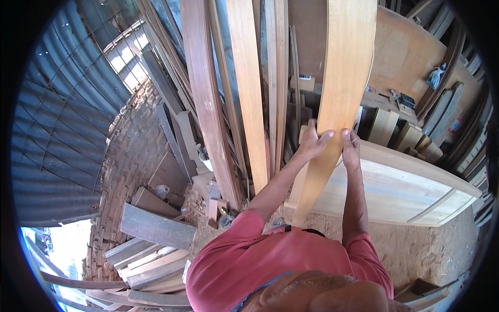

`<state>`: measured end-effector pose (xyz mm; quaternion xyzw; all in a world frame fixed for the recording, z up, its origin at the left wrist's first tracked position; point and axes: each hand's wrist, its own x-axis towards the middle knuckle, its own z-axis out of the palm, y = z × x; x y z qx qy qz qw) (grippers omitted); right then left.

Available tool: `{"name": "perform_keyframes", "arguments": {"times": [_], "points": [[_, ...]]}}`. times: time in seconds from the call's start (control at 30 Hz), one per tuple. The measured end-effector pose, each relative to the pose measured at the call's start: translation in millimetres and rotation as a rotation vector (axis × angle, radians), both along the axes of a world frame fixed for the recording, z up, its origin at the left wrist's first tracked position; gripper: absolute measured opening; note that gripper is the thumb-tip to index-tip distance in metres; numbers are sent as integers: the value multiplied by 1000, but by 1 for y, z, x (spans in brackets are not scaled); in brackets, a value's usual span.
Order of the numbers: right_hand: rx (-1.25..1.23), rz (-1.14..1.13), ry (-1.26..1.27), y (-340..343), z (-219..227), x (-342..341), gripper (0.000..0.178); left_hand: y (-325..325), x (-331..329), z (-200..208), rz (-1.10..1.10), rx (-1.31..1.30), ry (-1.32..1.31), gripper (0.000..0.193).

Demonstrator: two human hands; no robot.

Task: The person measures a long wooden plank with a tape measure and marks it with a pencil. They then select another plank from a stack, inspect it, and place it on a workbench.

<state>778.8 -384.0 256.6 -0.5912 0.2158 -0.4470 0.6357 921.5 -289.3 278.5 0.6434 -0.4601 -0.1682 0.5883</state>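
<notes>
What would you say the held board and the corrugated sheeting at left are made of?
Held board: wood, apparently planed smooth, from its golden-tan colour and even face. Corrugated sheeting: probably metal, dull blue-grey, from its regular ridges, though I cannot be certain.

I see white glare from an opening (65,255) at near left; the metal wall (57,140) looks dim, bent by distortion.
</notes>
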Motion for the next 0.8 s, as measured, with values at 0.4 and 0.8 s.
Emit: {"name": "perform_keyframes", "arguments": {"times": [0.4,0.8], "points": [[-140,145,63,48,0,-10,43,65,3,-53,8,-244,-62,67],[-154,278,-141,131,58,47,48,149,59,6,31,-217,-125,83]]}}
